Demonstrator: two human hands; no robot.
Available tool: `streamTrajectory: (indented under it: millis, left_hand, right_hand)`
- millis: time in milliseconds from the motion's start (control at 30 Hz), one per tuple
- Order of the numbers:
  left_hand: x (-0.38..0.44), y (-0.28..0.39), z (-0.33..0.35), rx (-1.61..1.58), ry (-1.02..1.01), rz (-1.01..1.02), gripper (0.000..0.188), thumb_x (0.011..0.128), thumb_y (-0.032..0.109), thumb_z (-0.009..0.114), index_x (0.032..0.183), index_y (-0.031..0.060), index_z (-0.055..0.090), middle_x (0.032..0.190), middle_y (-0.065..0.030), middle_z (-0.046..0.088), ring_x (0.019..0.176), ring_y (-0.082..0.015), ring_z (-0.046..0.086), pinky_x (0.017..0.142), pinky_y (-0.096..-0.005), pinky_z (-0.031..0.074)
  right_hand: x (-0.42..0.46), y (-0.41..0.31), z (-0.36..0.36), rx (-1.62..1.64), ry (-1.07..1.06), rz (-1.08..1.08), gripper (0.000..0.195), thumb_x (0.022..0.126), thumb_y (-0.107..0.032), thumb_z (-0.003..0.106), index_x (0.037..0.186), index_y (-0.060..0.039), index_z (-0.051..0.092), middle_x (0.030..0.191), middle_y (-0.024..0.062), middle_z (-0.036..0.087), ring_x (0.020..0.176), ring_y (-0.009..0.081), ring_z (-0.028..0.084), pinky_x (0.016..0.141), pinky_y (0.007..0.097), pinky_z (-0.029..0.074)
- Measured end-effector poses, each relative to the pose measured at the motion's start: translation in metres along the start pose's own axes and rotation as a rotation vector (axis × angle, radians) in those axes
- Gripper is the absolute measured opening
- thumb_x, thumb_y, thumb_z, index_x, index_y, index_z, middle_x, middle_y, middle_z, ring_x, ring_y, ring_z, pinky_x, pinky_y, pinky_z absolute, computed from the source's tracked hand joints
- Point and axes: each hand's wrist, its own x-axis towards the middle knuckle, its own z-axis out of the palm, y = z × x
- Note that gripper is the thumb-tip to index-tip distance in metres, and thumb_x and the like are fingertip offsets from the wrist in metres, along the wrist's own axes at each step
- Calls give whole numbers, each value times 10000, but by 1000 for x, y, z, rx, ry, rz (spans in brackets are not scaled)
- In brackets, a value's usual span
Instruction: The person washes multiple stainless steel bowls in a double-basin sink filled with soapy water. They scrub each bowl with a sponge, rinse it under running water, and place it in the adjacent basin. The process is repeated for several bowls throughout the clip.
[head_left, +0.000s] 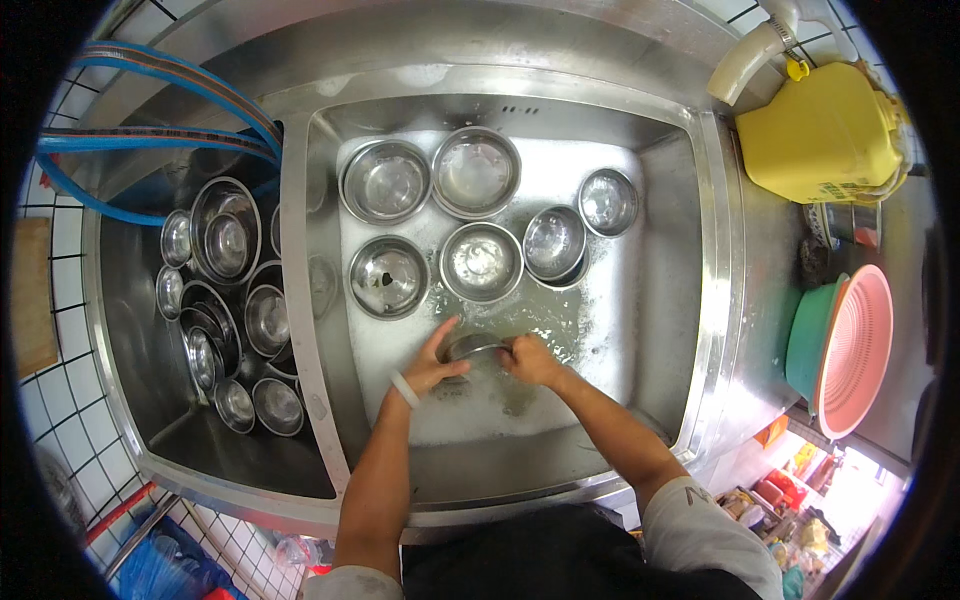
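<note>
A stainless steel bowl (474, 345) stands tilted on its side at the surface of soapy water in the right-hand sink basin (517, 469). My left hand (429, 366), with a pale band on the wrist, supports the bowl's left side, thumb and forefinger spread around it. At the right end of the rim, my right hand (531, 360) grips with curled fingers; whether it also holds a cloth or scourer is hidden. Just beyond float several more steel bowls, among them one with a dark scrap (387, 279) inside and a small bowl (555, 241) overlapping another.
The left basin (225, 469) holds several steel bowls (268, 319), some nested. Blue hoses (157, 139) droop into it. Along the right counter stand a yellow plastic container (817, 135), a pink colander (855, 352) and a green basin (810, 345). A metal divider (304, 300) separates the basins.
</note>
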Motion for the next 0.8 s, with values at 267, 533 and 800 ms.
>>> streamTrajectory:
  millis: [267, 533, 800]
  left_hand:
    - [8, -35, -18, 251, 294, -83, 530, 778, 274, 598, 1170, -27, 406, 1039, -187, 519, 894, -275, 549, 711, -338, 473]
    - [6, -6, 11, 655, 675, -41, 354, 808, 50, 417, 1157, -3, 425, 1024, -244, 528, 837, -341, 569, 688, -372, 476]
    - [14, -82, 10, 491, 432, 213, 554, 770, -33, 375, 1284, 171, 331, 1257, -168, 393, 1145, -342, 380, 942, -362, 331]
  right_hand:
    - [-1, 15, -34, 595, 54, -20, 347, 715, -25, 497, 1061, -5, 503, 981, 149, 578, 848, 288, 571, 752, 371, 449]
    - [-65, 124, 36, 48, -70, 698, 315, 729, -192, 602, 977, -9, 533, 934, 154, 569, 837, 218, 563, 724, 344, 443]
    - [4, -59, -8, 1204, 85, 18, 91, 729, -78, 593, 757, -4, 547, 588, 43, 520, 551, 101, 513, 494, 257, 429]
